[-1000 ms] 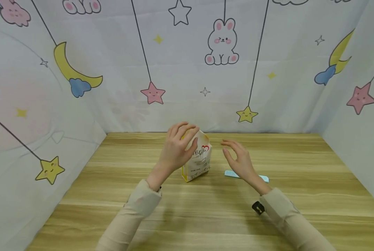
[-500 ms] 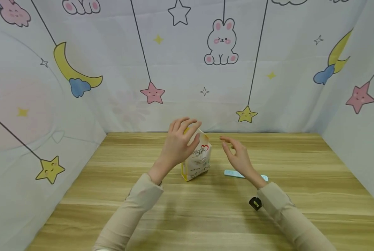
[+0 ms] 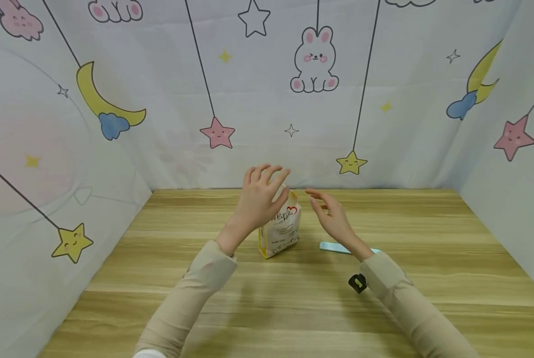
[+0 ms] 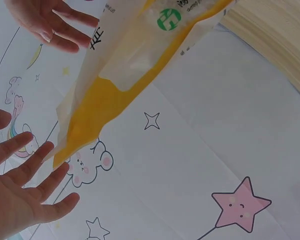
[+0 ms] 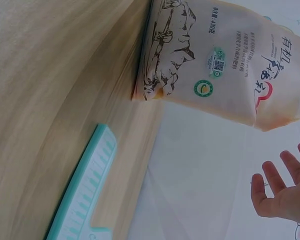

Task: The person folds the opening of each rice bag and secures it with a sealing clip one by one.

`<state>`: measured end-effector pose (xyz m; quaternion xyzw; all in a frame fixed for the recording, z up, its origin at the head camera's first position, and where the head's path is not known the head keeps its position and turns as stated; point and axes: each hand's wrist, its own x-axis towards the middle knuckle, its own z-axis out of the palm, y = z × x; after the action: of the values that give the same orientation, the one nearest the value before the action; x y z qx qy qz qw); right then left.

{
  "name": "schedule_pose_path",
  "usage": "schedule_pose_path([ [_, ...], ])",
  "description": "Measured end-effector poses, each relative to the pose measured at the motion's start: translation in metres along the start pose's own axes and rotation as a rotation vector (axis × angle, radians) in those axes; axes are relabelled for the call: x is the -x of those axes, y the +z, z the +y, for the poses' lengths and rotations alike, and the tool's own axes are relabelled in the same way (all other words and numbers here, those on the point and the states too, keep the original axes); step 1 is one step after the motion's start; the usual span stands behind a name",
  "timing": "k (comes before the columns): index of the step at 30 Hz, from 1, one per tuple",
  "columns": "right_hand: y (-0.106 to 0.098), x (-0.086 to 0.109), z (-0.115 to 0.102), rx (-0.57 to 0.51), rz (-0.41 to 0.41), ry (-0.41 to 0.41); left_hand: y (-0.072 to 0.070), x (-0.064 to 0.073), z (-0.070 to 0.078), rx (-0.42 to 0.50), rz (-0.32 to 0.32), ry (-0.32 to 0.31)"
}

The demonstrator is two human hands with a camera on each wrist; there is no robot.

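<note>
1. the bag (image 3: 286,231) stands up on the wooden surface (image 3: 172,223), between the two hands; part of its top hides behind the left hand in the head view;
2. the left hand (image 3: 259,201) has its fingers spread and holds nothing; it is right by the bag's top, but i cannot tell if a fingertip touches;
3. the right hand (image 3: 334,216) has its thumb and fingers apart, a bit bent; it holds nothing, and there is a gap to the bag;
4. the step looks like reaching for the bag; it seems best to come in softly from both sides together, so it does not tip;
5. the bag looks soft; a light pinch should do, as a hard squeeze may crumple it;
6. a blue-green strip (image 3: 334,247) lies on the surface under the right arm; keep that arm up so it does not bump the strip;
7. behind is a white cloth (image 3: 258,89) with stars and a bunny; the hands should miss it.
</note>
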<state>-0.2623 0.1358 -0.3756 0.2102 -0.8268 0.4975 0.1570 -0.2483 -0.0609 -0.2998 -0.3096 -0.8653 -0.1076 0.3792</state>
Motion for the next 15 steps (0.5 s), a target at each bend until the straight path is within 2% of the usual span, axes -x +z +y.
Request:
schedule_pose_path([
  [3, 0.001, -0.002, -0.005, -0.021, -0.019, 0.018, 0.002, -0.001, -0.002, -0.001, 0.004, 0.002],
  [9, -0.001, -0.001, -0.033, -0.015, -0.051, 0.009, 0.005, -0.005, -0.006, -0.001, -0.004, -0.019],
  [15, 0.001, -0.006, -0.034, -0.037, -0.093, 0.000, 0.007, -0.006, -0.007, -0.031, -0.108, -0.093],
])
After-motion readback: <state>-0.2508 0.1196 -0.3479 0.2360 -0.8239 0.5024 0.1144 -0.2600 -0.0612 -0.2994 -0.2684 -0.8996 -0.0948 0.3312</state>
